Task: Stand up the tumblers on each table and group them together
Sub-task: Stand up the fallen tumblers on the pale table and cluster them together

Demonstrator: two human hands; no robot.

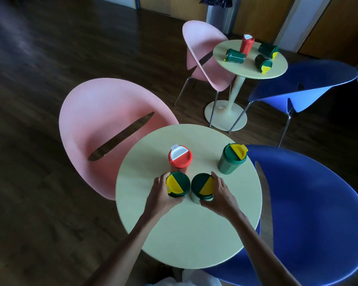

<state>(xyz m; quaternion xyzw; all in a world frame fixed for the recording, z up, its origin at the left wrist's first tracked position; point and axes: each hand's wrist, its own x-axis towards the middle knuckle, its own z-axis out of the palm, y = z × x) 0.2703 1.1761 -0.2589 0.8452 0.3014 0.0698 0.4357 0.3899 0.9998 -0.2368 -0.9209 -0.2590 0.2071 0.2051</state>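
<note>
Dark wood floor lies under two round, pale yellow benches with smooth tops. On the near bench point(194, 234) all four tumblers stand up. The left grip point(160, 193) is wrapped round one green tumbler point(177, 184). The right grip point(220, 195) is wrapped round a second green tumbler point(202, 185). These two sit just beside each other, close in front of the red tumbler point(180, 156). A lone tumbler point(233, 158), green too, stands apart near the bench edge. I think the job now is to push the two held ones snug against the red one. It is best to slide them low and slow, holding the sides, so they do not tip. They look like tall, hard plastic with flat lids, half yellow and half green, so they may wobble. After that the lone one should come over too. On the far bench point(248, 70) a far red tumbler point(246, 43) stands. Three lying tumblers point(235, 56) rest on their round sides there and could roll when touched.
</note>
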